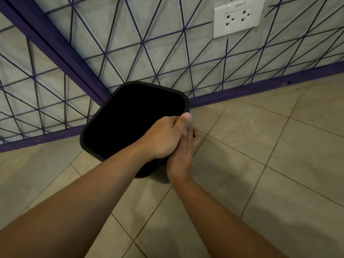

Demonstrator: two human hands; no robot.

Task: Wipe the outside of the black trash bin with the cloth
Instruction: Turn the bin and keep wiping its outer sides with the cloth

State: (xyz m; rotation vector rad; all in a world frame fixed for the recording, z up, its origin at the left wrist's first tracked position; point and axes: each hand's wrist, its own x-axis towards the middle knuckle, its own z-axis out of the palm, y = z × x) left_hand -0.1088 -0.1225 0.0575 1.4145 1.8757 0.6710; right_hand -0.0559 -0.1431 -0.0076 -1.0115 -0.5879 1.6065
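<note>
While my left hand (163, 136) grips the bin (130, 116) rim, my right hand (183, 155) just below presses the cloth (190, 122) to its side, fingers hidden.

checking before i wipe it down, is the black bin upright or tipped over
Upright or only slightly tilted: the trash bin stands on the floor, mouth facing up, left hand gripping its rim.

A single wide-angle view looks from the person's head forward and steeply down into a room corner. It sits close above the black trash bin (134, 116) on the tiled floor (260, 164), both forearms reaching in from the bottom edge.
</note>
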